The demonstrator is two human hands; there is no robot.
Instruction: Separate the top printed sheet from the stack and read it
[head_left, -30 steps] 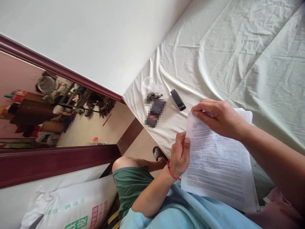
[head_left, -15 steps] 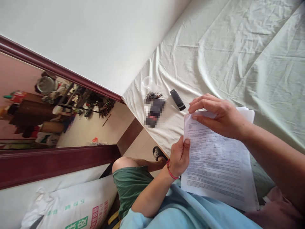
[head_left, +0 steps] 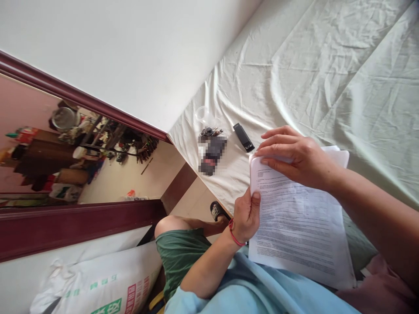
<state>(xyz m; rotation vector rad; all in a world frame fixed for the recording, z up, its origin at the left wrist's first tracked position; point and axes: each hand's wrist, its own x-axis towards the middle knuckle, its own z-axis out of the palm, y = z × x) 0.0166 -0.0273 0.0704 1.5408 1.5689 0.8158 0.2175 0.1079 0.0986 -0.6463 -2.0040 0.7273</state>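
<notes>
A stack of printed paper sheets [head_left: 297, 222] rests against my lap at the bed's edge. My left hand [head_left: 247, 216], with a red cord at the wrist, grips the stack's left edge, thumb on the front page. At the top left corner, my right hand [head_left: 291, 155] has its thumb on the front page and its fingers over the top edge. A black stapler [head_left: 244, 137] lies on the bed sheet just beyond that corner. Left of it are a small pile of metal bits [head_left: 211, 131] and a blurred dark object [head_left: 213, 155].
The bed with its pale wrinkled sheet [head_left: 314, 78] meets a white wall [head_left: 131, 56]. A clear round plastic item [head_left: 203, 114] sits near the wall. On my left stand a full white sack [head_left: 108, 279] and a doorway with a dark red frame [head_left: 75, 224].
My right hand has shifted slightly left along the corner, and its fingers lie flatter. The paper's top left corner has moved a little left and looks straighter. My left hand stays put.
</notes>
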